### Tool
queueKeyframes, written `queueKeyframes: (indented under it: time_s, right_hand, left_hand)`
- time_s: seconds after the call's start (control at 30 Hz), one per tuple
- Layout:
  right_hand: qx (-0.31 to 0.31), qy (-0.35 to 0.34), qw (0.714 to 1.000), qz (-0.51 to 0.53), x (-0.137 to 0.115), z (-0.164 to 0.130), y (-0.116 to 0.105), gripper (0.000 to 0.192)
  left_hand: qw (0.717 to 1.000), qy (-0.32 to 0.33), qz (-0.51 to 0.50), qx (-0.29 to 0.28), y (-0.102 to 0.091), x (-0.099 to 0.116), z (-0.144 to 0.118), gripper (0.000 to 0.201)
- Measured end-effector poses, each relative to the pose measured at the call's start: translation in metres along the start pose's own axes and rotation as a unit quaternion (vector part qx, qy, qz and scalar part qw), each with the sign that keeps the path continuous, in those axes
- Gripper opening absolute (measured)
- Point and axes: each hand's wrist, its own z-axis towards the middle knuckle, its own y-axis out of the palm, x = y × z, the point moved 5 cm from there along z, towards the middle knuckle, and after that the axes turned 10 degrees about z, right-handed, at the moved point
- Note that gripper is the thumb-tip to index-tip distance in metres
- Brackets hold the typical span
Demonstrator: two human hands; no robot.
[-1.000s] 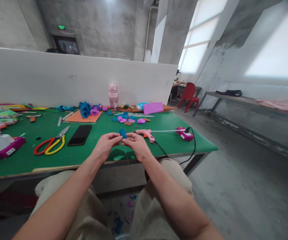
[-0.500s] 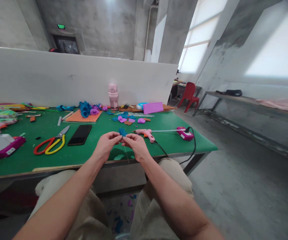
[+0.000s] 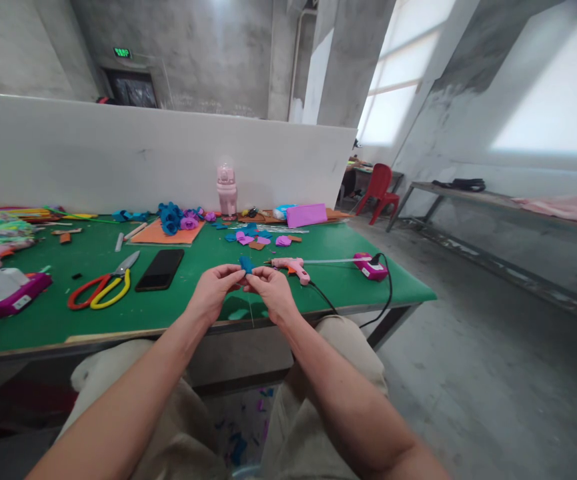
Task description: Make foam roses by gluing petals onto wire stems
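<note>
Between my two hands is a small blue paper flower (image 3: 246, 264) on a thin wire stem, which hangs down past the table's front edge. My left hand (image 3: 217, 285) pinches the flower's base from the left, thumb against fingers. From the other side my right hand (image 3: 269, 287) closes its fingertips on the same base, the thumbs almost touching. Just right of my right hand lies a pink hot glue gun (image 3: 294, 267) with a clear glue stick in its back. Cut blue and purple paper petals (image 3: 252, 236) are scattered behind the flower.
On the green table (image 3: 208, 247) are scissors (image 3: 105, 283), a phone (image 3: 161, 270), finished paper flowers (image 3: 171, 218) on orange paper (image 3: 153, 233), a pink bottle (image 3: 227, 192) and purple power strips (image 3: 370, 267). A white partition (image 3: 143, 153) runs along the back.
The wire stem's lower end has swung slightly left, and the blue flower has turned a little between my fingertips. Both hands stay nearly in place.
</note>
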Motion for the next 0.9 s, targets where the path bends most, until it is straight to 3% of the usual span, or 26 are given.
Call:
queueKeyframes:
  time_s: [0.3, 0.57, 0.9]
  right_hand:
    - [-0.004, -0.033, 0.999, -0.003, 0.0005, -0.0009, 0.0011, 0.014]
    - [-0.034, -0.071, 0.995, -0.056, -0.0001, -0.0021, 0.0031, 0.015]
    - [-0.034, 0.028, 0.997, 0.068, 0.0037, -0.0056, 0.0048, 0.021]
  left_hand:
    - [0.998, -0.009, -0.059, -0.017, 0.003, 0.0031, -0.0018, 0.023]
    - [0.997, -0.012, -0.07, 0.01, 0.0011, 0.0016, -0.0012, 0.024]
    - [0.997, -0.026, -0.069, -0.008, -0.0041, 0.0037, 0.0, 0.028]
